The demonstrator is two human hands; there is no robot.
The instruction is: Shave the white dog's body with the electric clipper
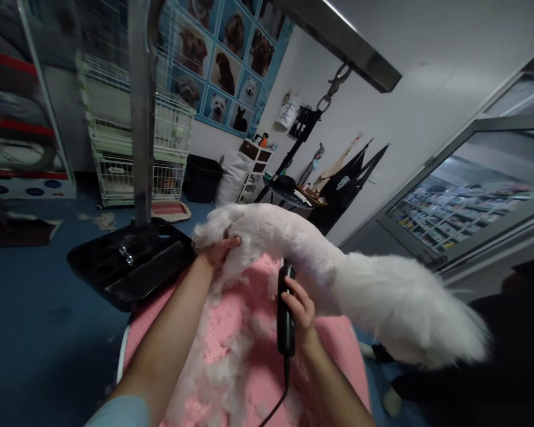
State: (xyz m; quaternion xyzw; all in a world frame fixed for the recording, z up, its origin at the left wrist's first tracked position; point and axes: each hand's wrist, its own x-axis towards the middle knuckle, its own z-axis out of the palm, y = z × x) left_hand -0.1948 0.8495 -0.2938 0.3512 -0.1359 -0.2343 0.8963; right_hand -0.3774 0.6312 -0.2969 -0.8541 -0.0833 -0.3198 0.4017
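Note:
A white dog (289, 228) stands across the pink grooming table (258, 379). Its back and side are cut short, while the rear end at the right is still long and fluffy. My left hand (220, 252) is closed on the fur near the dog's head end, with the thumb pointing right. My right hand (301, 305) grips a black corded clipper (285, 314) upright, its top end against the dog's side. The clipper's cord runs down toward the bottom edge. Loose clumps of white fur (225, 373) lie over the pink surface.
A metal post (141, 118) rises at the table's left from a black tray (129, 261). An overhead bar (338, 41) carries a hook and a black strap above the dog. Wire cages (137, 136) stand behind, and a door (471, 196) is at right.

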